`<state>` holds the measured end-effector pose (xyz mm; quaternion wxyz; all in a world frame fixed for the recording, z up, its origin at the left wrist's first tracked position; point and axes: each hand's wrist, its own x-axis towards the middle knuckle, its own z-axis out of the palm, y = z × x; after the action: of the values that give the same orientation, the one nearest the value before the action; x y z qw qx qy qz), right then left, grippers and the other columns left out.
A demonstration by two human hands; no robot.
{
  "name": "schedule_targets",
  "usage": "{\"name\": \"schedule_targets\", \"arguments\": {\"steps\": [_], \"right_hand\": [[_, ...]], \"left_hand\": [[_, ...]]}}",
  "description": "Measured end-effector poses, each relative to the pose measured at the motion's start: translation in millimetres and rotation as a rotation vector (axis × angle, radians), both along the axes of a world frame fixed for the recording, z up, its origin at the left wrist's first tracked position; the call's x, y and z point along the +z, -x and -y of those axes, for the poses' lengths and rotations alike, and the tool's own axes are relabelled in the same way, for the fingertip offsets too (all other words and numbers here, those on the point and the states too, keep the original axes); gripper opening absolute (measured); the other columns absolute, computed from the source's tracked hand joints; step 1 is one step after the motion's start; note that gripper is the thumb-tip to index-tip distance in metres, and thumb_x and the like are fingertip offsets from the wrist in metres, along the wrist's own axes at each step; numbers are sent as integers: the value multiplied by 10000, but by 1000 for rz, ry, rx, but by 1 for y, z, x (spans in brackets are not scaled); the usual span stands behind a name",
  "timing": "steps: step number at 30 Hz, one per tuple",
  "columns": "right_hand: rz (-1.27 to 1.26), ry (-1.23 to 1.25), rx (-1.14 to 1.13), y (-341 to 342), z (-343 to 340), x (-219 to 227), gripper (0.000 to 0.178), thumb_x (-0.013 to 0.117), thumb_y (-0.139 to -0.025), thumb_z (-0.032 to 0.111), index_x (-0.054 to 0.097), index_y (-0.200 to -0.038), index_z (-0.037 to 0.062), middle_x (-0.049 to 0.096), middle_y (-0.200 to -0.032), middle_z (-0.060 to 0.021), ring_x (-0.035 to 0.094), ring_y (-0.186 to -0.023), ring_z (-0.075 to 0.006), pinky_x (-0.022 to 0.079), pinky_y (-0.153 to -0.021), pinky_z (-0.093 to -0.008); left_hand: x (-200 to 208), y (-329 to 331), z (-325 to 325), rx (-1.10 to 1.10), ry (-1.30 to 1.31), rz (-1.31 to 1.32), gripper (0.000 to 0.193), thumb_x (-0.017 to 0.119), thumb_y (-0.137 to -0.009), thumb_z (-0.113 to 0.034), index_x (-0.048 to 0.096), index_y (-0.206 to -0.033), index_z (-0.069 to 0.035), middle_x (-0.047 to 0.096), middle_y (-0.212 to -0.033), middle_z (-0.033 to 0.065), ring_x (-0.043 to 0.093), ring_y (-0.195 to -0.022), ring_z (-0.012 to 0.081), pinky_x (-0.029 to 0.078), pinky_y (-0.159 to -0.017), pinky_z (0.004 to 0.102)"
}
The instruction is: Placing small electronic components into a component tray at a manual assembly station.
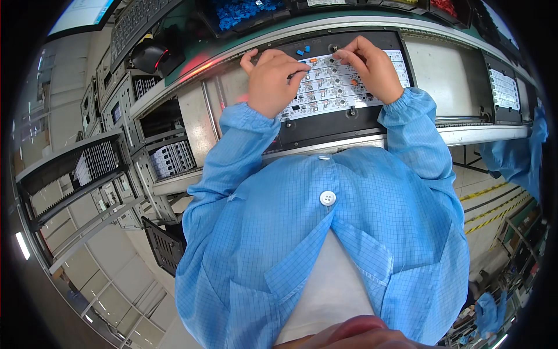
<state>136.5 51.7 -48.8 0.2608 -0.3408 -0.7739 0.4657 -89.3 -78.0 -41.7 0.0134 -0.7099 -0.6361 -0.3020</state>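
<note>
A white circuit board panel, made of several strips with small parts on them, lies in a black carrier on the rail line before me. Over its left end is my left hand, thumb and fingertips drawn together near a small dark piece; what they grip is too small to name. My right hand reaches over the upper right part of the panel, thumb and forefinger pinched, their contents hidden. Between the hands, small blue connectors rest on the carrier's far edge. An orange part and another orange piece sit on the strips.
Beyond the rail stand a bin of blue parts and a bin of red parts. A mouse and keyboard lie far left. Another carrier with a white board is at right, near someone's blue sleeve. Racked boards are at left.
</note>
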Motion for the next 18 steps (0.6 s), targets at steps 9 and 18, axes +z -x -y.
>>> {"name": "schedule_targets", "arguments": {"steps": [9,18], "right_hand": [[-53,105,-88,-34,-29,14,139,655,-1052,151,716,-1100,35,694,-828,-29,626,-729,-102,543,-676,-273],[-142,329,-35,-73,-59,18,221,675,-1033,231,765,-1118,48,749,-882,-37,697,-702,-88,555,-555,-264]], "left_hand": [[5,-39,-41,-44,-18,-81,104,816,-813,-145,805,-892,-212,740,-890,-45,663,-1008,180,302,-1087,544],[25,-84,-68,-94,-29,-151,127,804,-817,-81,773,-903,-169,719,-903,-48,666,-1018,181,290,-1105,529]]}}
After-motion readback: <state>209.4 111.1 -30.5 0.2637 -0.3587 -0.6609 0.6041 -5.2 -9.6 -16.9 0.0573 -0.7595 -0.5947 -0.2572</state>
